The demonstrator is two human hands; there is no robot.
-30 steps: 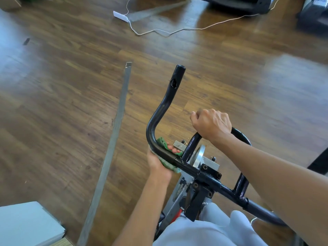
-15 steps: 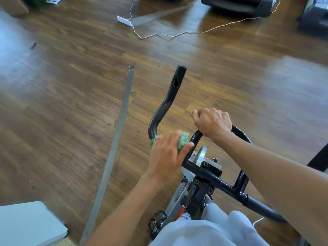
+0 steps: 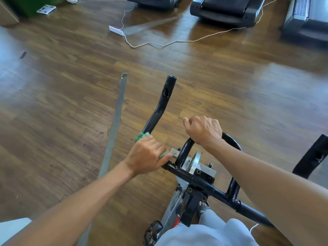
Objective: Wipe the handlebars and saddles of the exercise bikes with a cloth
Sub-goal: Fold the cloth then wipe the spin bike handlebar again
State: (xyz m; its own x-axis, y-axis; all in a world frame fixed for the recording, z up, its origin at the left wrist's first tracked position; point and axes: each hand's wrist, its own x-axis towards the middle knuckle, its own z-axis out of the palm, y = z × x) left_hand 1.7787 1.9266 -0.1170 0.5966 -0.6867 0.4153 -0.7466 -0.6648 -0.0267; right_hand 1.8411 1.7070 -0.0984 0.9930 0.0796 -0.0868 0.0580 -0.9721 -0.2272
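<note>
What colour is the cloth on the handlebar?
Green. The cloth shows best in the head view, bunched under the left hand on the black handlebar.

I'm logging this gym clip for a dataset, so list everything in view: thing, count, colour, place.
handlebar: 1, black, centre, on the bike
cloth: 1, green, wrapped on the handlebar's left bend
pedal: 1, black, bottom centre
metal strip: 1, grey, on the floor left of the bike
treadmills: 3, black, top edge
cable: 1, white, on the floor, top
power strip: 1, white, at the cable's end
left hand: grips the cloth
right hand: grips the handlebar's centre loop
</note>
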